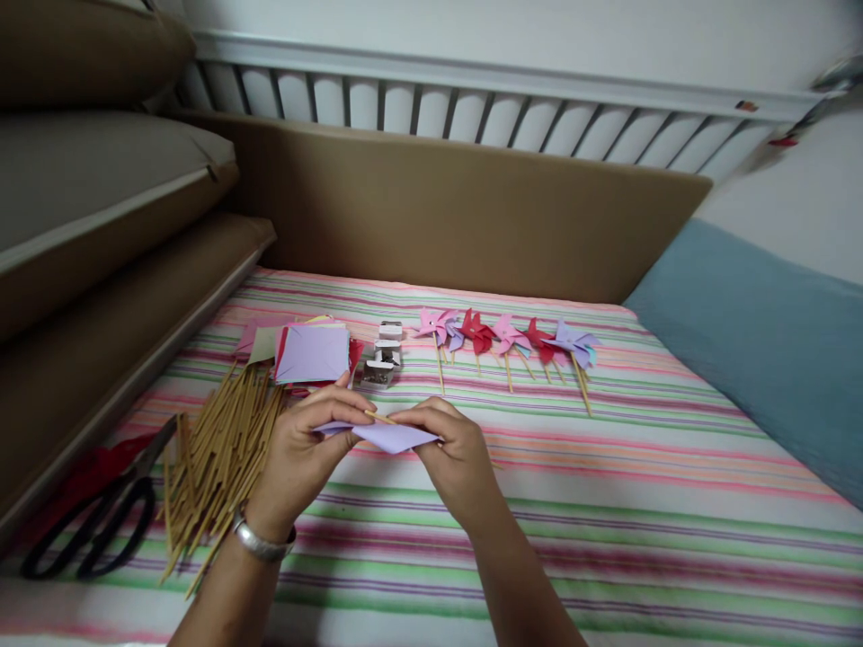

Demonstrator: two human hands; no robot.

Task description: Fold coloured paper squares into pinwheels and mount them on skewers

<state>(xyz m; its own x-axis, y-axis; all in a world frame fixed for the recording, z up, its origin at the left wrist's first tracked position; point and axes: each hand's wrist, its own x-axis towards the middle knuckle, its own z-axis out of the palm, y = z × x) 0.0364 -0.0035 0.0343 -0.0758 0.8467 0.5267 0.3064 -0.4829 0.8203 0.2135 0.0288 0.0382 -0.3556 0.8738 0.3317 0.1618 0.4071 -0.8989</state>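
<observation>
Both hands meet over the striped bedsheet (607,503). My left hand (300,458) and my right hand (455,454) together pinch a folded lilac paper piece (391,438) with a thin wooden stick (381,418) lying across its top edge. A silver bracelet (260,542) circles my left wrist. Just beyond the hands lies a stack of coloured paper squares (311,353), lilac on top.
A heap of wooden sticks (216,458) lies left of the hands, black scissors (101,517) further left. Small silver boxes (384,355) sit beside the paper stack. Several finished paper pinwheels (505,340) form a row behind. Brown cushions (101,234) and a headboard (438,207) border the bed.
</observation>
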